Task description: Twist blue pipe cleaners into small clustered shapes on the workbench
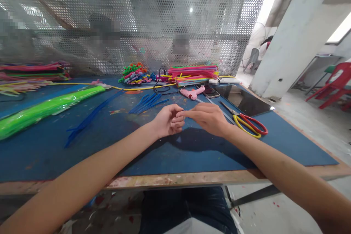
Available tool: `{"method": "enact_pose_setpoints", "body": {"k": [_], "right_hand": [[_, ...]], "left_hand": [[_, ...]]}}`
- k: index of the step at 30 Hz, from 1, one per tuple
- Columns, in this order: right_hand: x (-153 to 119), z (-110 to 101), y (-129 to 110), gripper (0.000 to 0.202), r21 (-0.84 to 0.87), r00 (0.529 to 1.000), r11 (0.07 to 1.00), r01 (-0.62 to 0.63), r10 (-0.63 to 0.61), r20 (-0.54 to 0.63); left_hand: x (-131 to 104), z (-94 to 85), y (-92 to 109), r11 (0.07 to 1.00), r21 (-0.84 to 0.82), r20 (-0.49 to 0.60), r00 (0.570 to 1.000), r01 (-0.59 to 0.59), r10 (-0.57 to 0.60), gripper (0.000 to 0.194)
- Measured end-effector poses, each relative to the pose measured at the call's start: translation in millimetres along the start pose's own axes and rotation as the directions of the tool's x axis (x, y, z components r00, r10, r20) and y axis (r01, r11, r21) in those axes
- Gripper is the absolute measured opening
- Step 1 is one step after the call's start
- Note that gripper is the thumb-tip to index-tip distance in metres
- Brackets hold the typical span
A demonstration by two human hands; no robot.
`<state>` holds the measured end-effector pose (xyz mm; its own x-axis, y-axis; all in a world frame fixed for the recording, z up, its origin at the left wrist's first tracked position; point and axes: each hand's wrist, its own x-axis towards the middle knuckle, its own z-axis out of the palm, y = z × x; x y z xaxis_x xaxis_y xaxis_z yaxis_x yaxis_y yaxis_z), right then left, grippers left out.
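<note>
Left grip [173, 120] and right grip [210, 117] meet, fingertips pinched, above blue counter [137, 161]; can't tell what's held. Thin blue stems [145, 104] lie just beyond; glossy clear sleeve [65, 105] holds green strands [27, 120].

A small blue piece [187, 111], mostly hidden, is pinched between both hands [172, 120] [210, 117] above the surface [148, 157].

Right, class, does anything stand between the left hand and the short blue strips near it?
Nothing visible does: only blue mat shows between the left hand and the short blue strips just beyond it. The scissors lie off that path, by the right hand.
</note>
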<state>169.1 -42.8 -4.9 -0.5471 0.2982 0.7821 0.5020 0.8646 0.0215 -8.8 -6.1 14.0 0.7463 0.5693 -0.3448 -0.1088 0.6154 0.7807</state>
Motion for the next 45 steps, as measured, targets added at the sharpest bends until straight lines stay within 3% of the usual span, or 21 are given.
{"method": "enact_pose_setpoints", "body": {"k": [4, 10, 12, 14, 15, 16, 18, 19, 21, 23, 25, 28, 31, 32, 34, 36, 37, 40, 45], "right_hand": [[0, 0, 1, 0.033, -0.096, 0.991, 0.986, 0.133, -0.135, -0.017], [2, -2, -4, 0.032, -0.168, 0.975, 0.962, 0.213, -0.198, 0.103], [2, 0, -5, 0.032, -0.103, 0.985, 0.985, 0.138, -0.125, 0.118], [4, 0, -4, 0.032, 0.02, 0.994, 0.995, -0.094, 0.093, 0.049], [4, 0, -2, 0.032, 0.099, 0.968, 0.963, -0.251, 0.253, -0.003], [5, 0, 2, 0.032, 0.174, 0.907, 0.898, -0.405, 0.419, -0.049], [6, -2, 12, 0.031, 0.242, 0.734, 0.732, -0.637, 0.672, -0.101], [5, -3, 17, 0.027, 0.205, 0.668, 0.672, -0.712, 0.738, -0.098], [2, -4, 25, 0.017, 0.024, 0.609, 0.609, -0.793, 0.793, -0.003], [-3, -3, 29, 0.013, -0.124, 0.557, 0.582, -0.804, 0.809, 0.188], [-8, 1, 28, 0.012, -0.152, 0.503, 0.568, -0.809, 0.803, 0.321], [-11, 6, 25, 0.011, -0.098, 0.492, 0.547, -0.832, 0.807, 0.327], [-7, 7, 23, 0.014, -0.043, 0.487, 0.51, -0.859, 0.839, 0.243], [-4, 7, 22, 0.015, 0.036, 0.475, 0.478, -0.878, 0.859, 0.191], [3, 7, 17, 0.018, 0.351, 0.413, 0.358, -0.865, 0.906, 0.096], [9, 11, 7, 0.024, 0.705, 0.33, 0.169, -0.689, 0.939, 0.097], [12, 14, 1, 0.027, 0.792, 0.318, 0.088, -0.604, 0.938, 0.138], [16, 24, -18, 0.029, 0.847, 0.343, 0.026, -0.53, 0.921, 0.186], [17, 31, -29, 0.027, 0.836, 0.373, 0.129, -0.533, 0.923, 0.095]], "left_hand": [[-2, -0.8, 4, 0.99, -0.096, 0.038, 0.994, 0.105, -0.102, 0.031], [-1, -3.3, 3, 0.983, -0.139, 0.046, 0.993, 0.118, -0.113, 0.032], [-1, -4.3, 3, 0.993, -0.092, 0.029, 0.997, 0.073, -0.071, 0.035], [0, -6.7, 5, 0.999, -0.011, -0.006, 0.999, -0.036, 0.036, 0.037], [1, -8.7, 7, 0.993, 0.037, -0.036, 0.993, -0.111, 0.112, 0.037], [2, -11.1, 9, 0.979, 0.087, -0.075, 0.979, -0.184, 0.191, 0.035], [4, -16.5, 12, 0.943, 0.178, -0.166, 0.936, -0.282, 0.311, 0.026], [5, -19.2, 13, 0.932, 0.21, -0.207, 0.918, -0.297, 0.339, 0.022], [7, -23.2, 12, 0.926, 0.24, -0.26, 0.9, -0.291, 0.35, 0.019], [9, -25.0, 10, 0.923, 0.254, -0.278, 0.892, -0.289, 0.356, 0.019], [10, -24.8, 6, 0.913, 0.267, -0.267, 0.887, -0.308, 0.377, 0.018], [10, -22.6, 2, 0.903, 0.253, -0.239, 0.883, -0.346, 0.405, 0.018], [9, -18.3, -3, 0.906, 0.166, -0.234, 0.877, -0.389, 0.42, 0.017], [9, -16.0, -5, 0.907, 0.129, -0.242, 0.874, -0.402, 0.422, 0.017], [8, -9.9, -10, 0.905, 0.066, -0.261, 0.868, -0.42, 0.422, 0.019], [8, -3.0, -16, 0.899, 0.037, -0.252, 0.866, -0.437, 0.431, 0.022], [9, 0.1, -19, 0.894, 0.036, -0.229, 0.867, -0.446, 0.442, 0.024], [11, 5.0, -25, 0.876, 0.084, -0.133, 0.866, -0.474, 0.482, 0.022], [16, -0.1, -26, 0.772, 0.304, -0.124, 0.78, -0.558, 0.613, 0.027]]}}
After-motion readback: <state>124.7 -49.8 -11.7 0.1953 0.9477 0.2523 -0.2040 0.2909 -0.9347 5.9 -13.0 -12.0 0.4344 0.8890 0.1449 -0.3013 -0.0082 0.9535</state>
